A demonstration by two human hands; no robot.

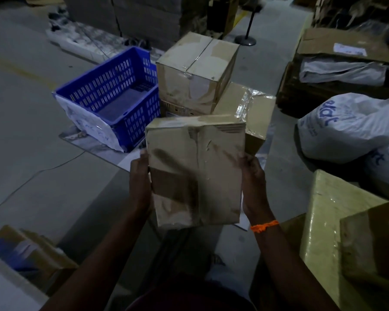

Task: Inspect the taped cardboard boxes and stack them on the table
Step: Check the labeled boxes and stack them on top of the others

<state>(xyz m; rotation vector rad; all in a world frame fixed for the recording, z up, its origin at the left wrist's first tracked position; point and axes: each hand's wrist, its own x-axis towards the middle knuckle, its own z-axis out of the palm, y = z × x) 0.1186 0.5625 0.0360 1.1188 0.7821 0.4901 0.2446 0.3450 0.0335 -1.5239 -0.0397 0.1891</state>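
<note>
Holding: taped cardboard box (195, 171), centre of frame, raised between both hands.
Left hand (140, 176): grips the box's left edge.
Right hand (253, 176): grips its right edge; orange band (264, 226) on wrist.
Behind: upper box (195, 70) stacked on lower box (247, 108).
Left of stack: blue crate (112, 95), just beside.
Right edge: white sacks (346, 129).

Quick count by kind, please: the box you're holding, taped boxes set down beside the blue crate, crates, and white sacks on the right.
Held box: 1
Blue crate: 1
Taped boxes beside it: 2 plainly seen
White sacks: 2
Total: 6
</note>
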